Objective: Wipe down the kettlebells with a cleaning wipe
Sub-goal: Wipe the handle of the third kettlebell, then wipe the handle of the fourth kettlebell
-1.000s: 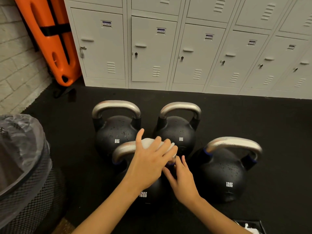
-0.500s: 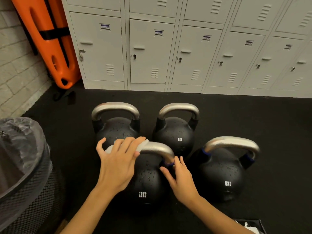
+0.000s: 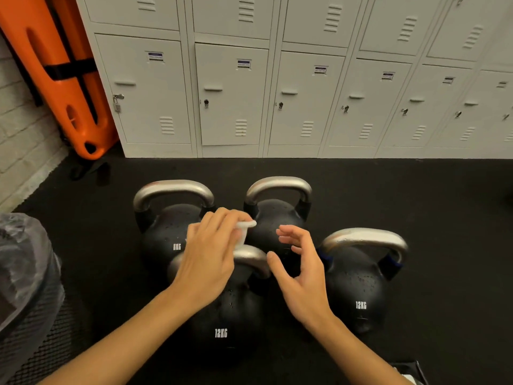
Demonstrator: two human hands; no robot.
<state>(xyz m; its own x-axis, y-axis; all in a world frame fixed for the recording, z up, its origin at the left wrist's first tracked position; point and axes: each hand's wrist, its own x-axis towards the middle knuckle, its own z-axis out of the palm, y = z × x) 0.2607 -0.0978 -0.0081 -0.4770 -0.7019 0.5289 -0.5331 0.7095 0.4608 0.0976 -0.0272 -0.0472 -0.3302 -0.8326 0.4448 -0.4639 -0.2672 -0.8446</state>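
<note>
Along the back, a row of grey lockers (image 3: 305, 101) with labels, vents and key locks; a padlock (image 3: 117, 102) on the leftmost door. Left of the lockers, an orange board (image 3: 55, 76) with black straps, leaning against a white brick wall (image 3: 22, 140). In front of the lockers, black rubber floor (image 3: 416, 195). Well forward of the lockers at far left, a mesh bin (image 3: 30, 301) with a plastic liner.

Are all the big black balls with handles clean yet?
Not yet. The left hand holds the white wipe above the near 12KG kettlebell. The right hand hovers open. Droplets show on the other 12KG kettlebell, so it probably needs wiping.
</note>
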